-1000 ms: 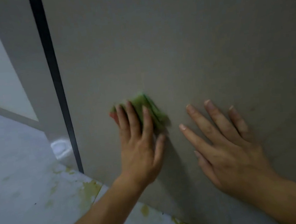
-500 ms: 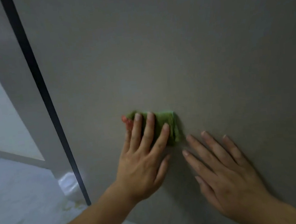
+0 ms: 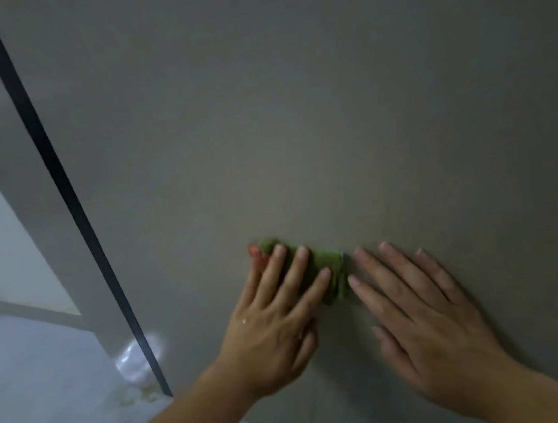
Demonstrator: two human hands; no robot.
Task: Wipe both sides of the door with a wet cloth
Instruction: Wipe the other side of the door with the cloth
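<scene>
A plain grey-beige door fills most of the view, with a dark strip along its left edge. My left hand presses a folded green cloth flat against the lower part of the door, fingers spread over it. A bit of red shows at the cloth's left end. My right hand lies flat on the door just right of the cloth, fingers apart, holding nothing.
Left of the door edge stands a grey frame or wall panel, with a pale wall beyond. Below is a light floor with yellowish stains near the door's foot and a bright reflection low on the frame.
My left hand has slid the cloth to the right and slightly up the door, close to my right hand. The view has tilted upward; the right hand stays planted.
</scene>
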